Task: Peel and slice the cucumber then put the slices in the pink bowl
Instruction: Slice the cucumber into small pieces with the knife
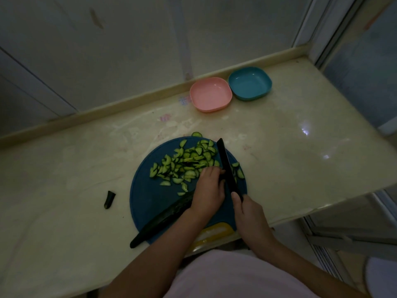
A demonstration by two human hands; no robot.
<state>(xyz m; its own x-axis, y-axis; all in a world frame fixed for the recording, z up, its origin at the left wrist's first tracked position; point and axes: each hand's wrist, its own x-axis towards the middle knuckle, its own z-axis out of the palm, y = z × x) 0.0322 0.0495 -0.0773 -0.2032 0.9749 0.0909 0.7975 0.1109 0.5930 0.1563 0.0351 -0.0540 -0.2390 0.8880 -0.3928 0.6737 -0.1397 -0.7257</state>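
- The cucumber point(163, 218) lies on the board point(150, 196), running from under the left hand point(209, 190) out toward 7 o'clock. Its skin looks dark; whether it was peeled cannot be told in the dim light.
- The left fingers point(211, 172) are curled down over the cut end and clamped on the cucumber, with the tips just beside the blade.
- The right hand point(249, 214) is wrapped round the handle of the knife point(226, 166), whose blade points toward 12 o'clock.
- Slicing is judged to be the step in hand. The fingertips should be kept tucked back and the blade brought straight down. After each cut the left hand should be walked toward 7 o'clock so that an even thickness is kept.
- The slices point(184, 164) are heaped at 12 o'clock on the board; one lies off the rim on the bench point(290, 147).
- The pink bowl point(210, 94) stands well apart at 1 o'clock, with no slices in it.
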